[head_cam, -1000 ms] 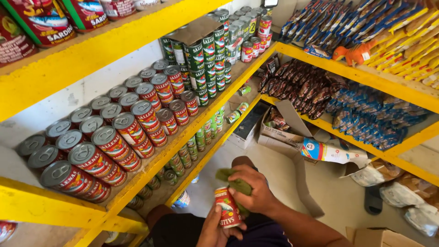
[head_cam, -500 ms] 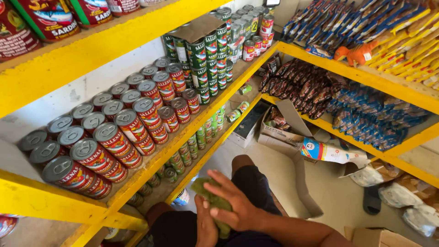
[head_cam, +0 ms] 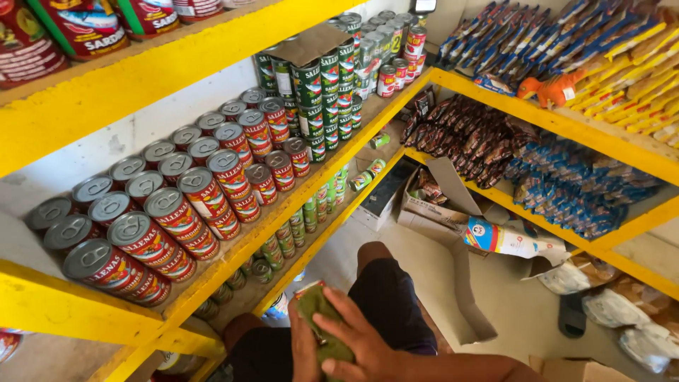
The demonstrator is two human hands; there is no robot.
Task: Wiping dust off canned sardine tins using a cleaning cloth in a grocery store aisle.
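Red-label tins (head_cam: 191, 205) w/ silver pull-tab lids, stacked two high in slanted rows on mid yellow shelf (head_cam: 297, 191), left. Behind them, dark-green-label tins (head_cam: 322, 88) stacked several high, flat brown cardboard sheet (head_cam: 311, 44) on top. Far end: mixed silver/red tins (head_cam: 396, 49). Top shelf, upper left: big red tins w/ green band (head_cam: 78, 25). Lower shelf: small green tins (head_cam: 283, 237) in a row. Right side: blue-yellow sachets (head_cam: 566, 28) up top, orange toy figure (head_cam: 552, 88) on shelf edge, dark brown packets (head_cam: 467, 138), blue packets (head_cam: 580, 191) below. Open cardboard box (head_cam: 438, 205) on floor, white carton w/ blue-red print (head_cam: 502, 237) lying beside it.

Bottom centre, over dark shorts: green cloth (head_cam: 322, 322) wrapped over a can (head_cam: 305, 288), only a red rim corner showing. Right hand (head_cam: 357, 339) on top, fingers spread, pressing cloth down. Left hand (head_cam: 303, 346) beneath, mostly hidden; looks curled round the can, finger state can't tell for sure.

Vs 1 s ago: can then upright, red label plain to see, cloth behind it; now label covered, cloth in front, hands lower in frame. Shelves unchanged.
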